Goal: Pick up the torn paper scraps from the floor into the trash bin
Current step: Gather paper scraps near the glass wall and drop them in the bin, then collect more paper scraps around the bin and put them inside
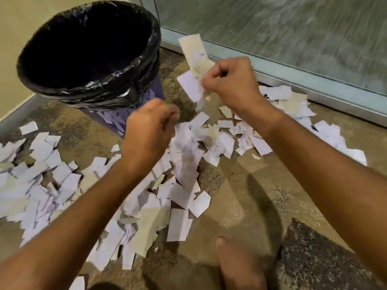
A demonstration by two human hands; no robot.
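White paper scraps (117,185) lie all over the floor (240,206), far too many to count. They spread in one wide band from the left edge, past the middle, to the glass door (272,28) on the right.

There are two hands. The right hand (232,80) is up in the air, and its curled fingers pinch a small bunch of scraps (194,65). I can make out about three pieces in that bunch: one long tan strip on top and white bits under it. The left hand (148,124) is lower, right over the pile. Its fingers are curled tight too, and blurry scraps hang just below it, but I cannot tell for sure if it grips them.

There is one trash bin (146,95), with one black bag (90,49) inside it. It stands just to the left of both hands and is open at the top.

To do this step well, I think the hands should squeeze the paper hard so no bits slip out. They should go right over the middle of the bin's black hole, then let go low down, so the light pieces do not float back out. Bigger handfuls would help, since so much paper is left.

One bare foot (236,266) shows at the bottom.
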